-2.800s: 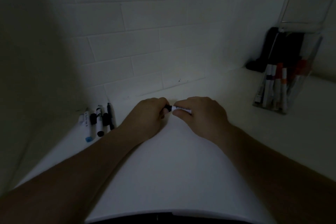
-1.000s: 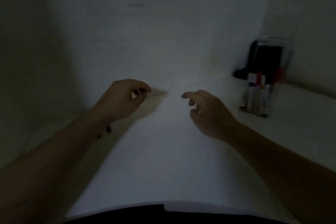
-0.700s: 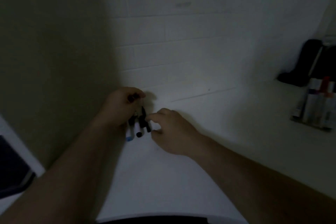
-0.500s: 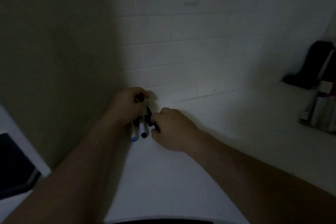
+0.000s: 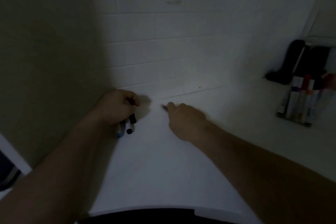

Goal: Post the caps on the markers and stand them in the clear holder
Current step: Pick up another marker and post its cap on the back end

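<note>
In the dim head view, my left hand (image 5: 116,108) rests curled on the white table by the left wall, with a small dark cap (image 5: 132,102) pinched in its fingers. Just below it lie two markers: one with a black end (image 5: 130,127) and one with a blue end (image 5: 119,133). My right hand (image 5: 183,119) is a little to the right, blurred, shut on a dark marker whose tip (image 5: 164,107) sticks out past the fingers. The clear holder (image 5: 294,121) stands far right with several capped markers (image 5: 301,100) upright in it.
A tiled wall runs along the back and a plain wall (image 5: 45,60) closes the left side. A black object (image 5: 291,63) leans behind the holder. The white table (image 5: 163,169) stretches between my arms to its front edge.
My right hand has pulled away to the right from the markers by my left hand, taking a dark marker with it. My left hand stays over the lying markers.
</note>
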Action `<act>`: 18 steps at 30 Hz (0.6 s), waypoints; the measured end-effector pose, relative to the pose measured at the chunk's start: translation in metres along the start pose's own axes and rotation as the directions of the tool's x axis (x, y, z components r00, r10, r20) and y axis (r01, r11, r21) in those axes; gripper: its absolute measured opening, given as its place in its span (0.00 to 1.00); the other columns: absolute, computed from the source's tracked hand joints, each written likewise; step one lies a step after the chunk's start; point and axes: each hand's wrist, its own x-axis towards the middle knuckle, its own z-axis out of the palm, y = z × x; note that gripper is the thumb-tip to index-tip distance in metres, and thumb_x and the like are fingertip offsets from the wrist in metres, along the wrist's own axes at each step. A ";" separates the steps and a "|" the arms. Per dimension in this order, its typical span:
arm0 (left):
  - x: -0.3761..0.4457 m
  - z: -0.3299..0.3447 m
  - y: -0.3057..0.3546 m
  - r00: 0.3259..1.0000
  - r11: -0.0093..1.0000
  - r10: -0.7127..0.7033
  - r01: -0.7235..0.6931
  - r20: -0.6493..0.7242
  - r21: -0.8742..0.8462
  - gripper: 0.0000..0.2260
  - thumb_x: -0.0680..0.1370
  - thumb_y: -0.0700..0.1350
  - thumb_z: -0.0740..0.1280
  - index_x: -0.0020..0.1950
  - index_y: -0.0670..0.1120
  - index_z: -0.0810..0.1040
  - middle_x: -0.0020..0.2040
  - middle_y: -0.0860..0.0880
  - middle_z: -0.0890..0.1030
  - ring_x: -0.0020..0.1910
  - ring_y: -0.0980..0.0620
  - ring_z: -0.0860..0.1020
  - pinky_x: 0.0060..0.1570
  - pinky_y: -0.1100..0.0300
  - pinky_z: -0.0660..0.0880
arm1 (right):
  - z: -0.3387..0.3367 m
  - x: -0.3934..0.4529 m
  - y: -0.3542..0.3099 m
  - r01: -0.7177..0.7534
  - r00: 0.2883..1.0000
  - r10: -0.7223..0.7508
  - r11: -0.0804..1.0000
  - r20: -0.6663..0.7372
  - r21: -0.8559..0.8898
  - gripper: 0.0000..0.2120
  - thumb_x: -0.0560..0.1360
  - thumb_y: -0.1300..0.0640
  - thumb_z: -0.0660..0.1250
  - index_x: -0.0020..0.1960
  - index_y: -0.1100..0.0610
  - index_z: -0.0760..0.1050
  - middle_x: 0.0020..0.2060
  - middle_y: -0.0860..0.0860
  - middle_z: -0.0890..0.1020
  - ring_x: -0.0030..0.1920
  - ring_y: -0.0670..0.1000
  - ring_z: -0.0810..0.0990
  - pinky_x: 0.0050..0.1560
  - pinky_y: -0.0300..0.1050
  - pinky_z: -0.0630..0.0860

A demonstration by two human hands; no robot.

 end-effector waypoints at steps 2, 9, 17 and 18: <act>-0.001 0.001 0.003 0.999 1.000 0.006 -0.006 0.052 0.004 0.12 0.72 0.37 0.65 0.43 0.54 0.81 0.35 0.50 0.85 0.29 0.48 0.83 0.32 0.57 0.79 | -0.011 -0.011 0.024 -0.062 0.996 0.067 0.995 0.066 -0.081 0.15 0.82 0.55 0.50 0.67 0.55 0.66 0.54 0.57 0.80 0.51 0.60 0.81 0.46 0.50 0.70; 0.005 0.007 0.003 0.989 0.965 0.035 -0.070 0.140 0.252 0.09 0.63 0.51 0.68 0.43 0.60 0.80 0.45 0.59 0.82 0.41 0.55 0.82 0.42 0.67 0.74 | -0.007 -0.046 0.097 -0.158 0.978 0.161 0.987 -0.135 0.037 0.12 0.83 0.48 0.53 0.63 0.49 0.68 0.39 0.51 0.79 0.36 0.56 0.79 0.37 0.50 0.77; 0.012 0.023 0.010 0.970 0.896 0.162 -0.221 0.179 0.385 0.09 0.77 0.51 0.68 0.55 0.59 0.83 0.53 0.55 0.84 0.51 0.51 0.81 0.52 0.60 0.74 | -0.002 -0.046 0.111 -0.102 0.962 0.182 0.931 -0.204 0.350 0.17 0.81 0.56 0.56 0.69 0.52 0.71 0.51 0.55 0.82 0.45 0.57 0.79 0.44 0.47 0.74; 0.012 0.025 0.012 0.969 0.885 0.172 -0.232 0.179 0.404 0.08 0.77 0.51 0.69 0.55 0.58 0.83 0.54 0.55 0.83 0.52 0.50 0.80 0.52 0.59 0.74 | -0.002 -0.046 0.111 -0.092 0.960 0.175 0.934 -0.217 0.345 0.18 0.81 0.57 0.56 0.69 0.52 0.71 0.53 0.55 0.82 0.49 0.58 0.80 0.48 0.50 0.77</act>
